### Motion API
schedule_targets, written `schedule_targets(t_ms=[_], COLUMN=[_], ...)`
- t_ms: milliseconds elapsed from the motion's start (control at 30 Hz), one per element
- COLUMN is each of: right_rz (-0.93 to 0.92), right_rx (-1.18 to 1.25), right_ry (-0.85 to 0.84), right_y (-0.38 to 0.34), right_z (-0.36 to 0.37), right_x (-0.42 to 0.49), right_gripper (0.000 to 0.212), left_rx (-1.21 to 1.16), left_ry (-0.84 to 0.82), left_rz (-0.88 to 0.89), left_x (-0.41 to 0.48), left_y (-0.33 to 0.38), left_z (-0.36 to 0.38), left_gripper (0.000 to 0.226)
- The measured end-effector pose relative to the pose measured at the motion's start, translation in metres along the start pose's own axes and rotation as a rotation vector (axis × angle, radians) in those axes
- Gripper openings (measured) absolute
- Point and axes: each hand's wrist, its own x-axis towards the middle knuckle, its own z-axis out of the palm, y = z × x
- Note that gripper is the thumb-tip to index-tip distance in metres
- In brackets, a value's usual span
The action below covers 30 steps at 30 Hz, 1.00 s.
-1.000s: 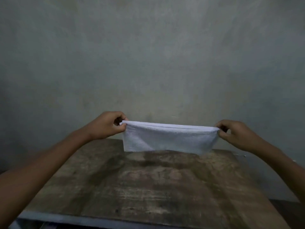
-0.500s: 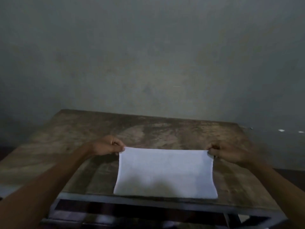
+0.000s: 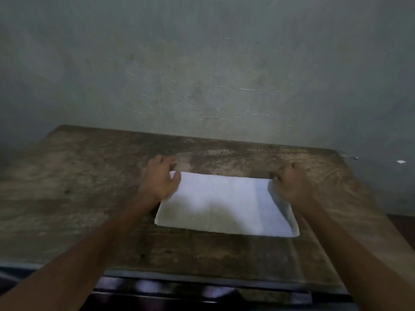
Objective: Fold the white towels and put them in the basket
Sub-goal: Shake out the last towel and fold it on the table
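Folded white towel [image 3: 224, 203] flat on the wooden table [image 3: 89, 187].
Left hand [image 3: 160, 178] and right hand [image 3: 289, 182] each pinch a far corner, fingers curled.

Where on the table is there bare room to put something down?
Widest: the table left of the left hand. Also the strip between white towel and wall. Crowded at the towel's far corners, especially by the right hand.

Plain white towel [image 3: 226, 203], mottled brown wooden table [image 3: 89, 187], grey-green wall [image 3: 202, 63]
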Motion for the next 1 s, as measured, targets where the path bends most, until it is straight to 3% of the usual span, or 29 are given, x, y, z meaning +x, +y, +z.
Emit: schedule_targets(t_ms=[100,167,267,467,700,833,933,1000], right_rz=[-0.138,-0.264,-0.386,-0.27,-0.185,-0.125,-0.114,-0.096], right_rx=[0.095,0.127,-0.032,-0.137,-0.114,0.005,0.225,0.301], right_ry=[0.195,0.091,-0.191,-0.209,-0.236,-0.273,-0.276,-0.309], right_y=[-0.056,-0.087,-0.085,-0.017,0.024,0.042,0.045,0.049], right_z=[0.01,0.024,0.052,0.043,0.026,0.003,-0.02,-0.027], right_x=[-0.033,-0.054,-0.062,-0.051,-0.049,-0.034,-0.02,-0.01], right_gripper=[0.018,0.027,0.056,0.089,0.065,0.058,0.037,0.031], left_rx=[0.063,0.167,0.312,0.328,0.373,0.409,0.348,0.167], left_ry=[0.044,-0.034,-0.136,-0.2,-0.196,-0.135,0.042,-0.042], left_rz=[0.128,0.206,0.221,0.138,0.031,-0.154,0.095,0.241], left_x=[-0.017,-0.029,-0.039,-0.039,-0.041,-0.046,-0.07,-0.088], left_y=[0.023,0.029,0.02,0.004,-0.003,0.006,0.055,0.105], left_z=[0.016,0.032,0.043,0.037,0.033,0.025,0.034,0.044], left_gripper=[0.048,0.058,0.07,0.067,0.079,0.08,0.066,0.055])
